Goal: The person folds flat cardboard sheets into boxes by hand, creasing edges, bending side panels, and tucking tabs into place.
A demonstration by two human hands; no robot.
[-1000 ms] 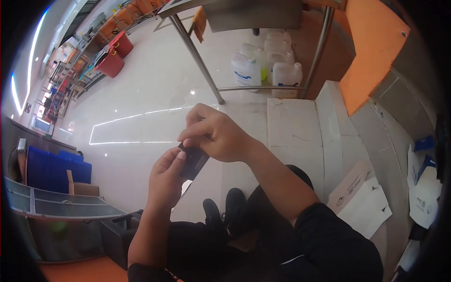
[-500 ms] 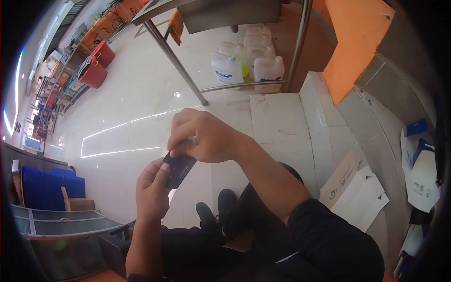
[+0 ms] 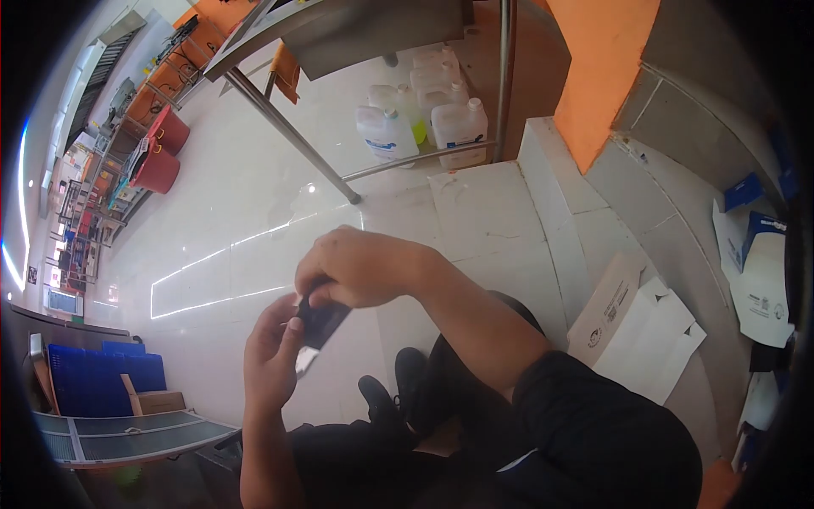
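Note:
A small flat black card-like piece is held between my two hands above the tiled floor. My left hand pinches its left edge, thumb on top. From above, my right hand has its fingers curled over the upper edge; the fingertips are partly hidden. A pale, shiny strip shows below the black piece, and I cannot tell whether it is part of it. My dark shoes are on the floor beneath.
Several plastic jugs stand under a metal table ahead. Flattened white cardboard lies at right, near an orange column. Red bins and a blue crate are at left.
The view has shifted, so the jugs and table appear further left. Both hands still hold the black piece, which has tilted; the pale strip beneath it shows more.

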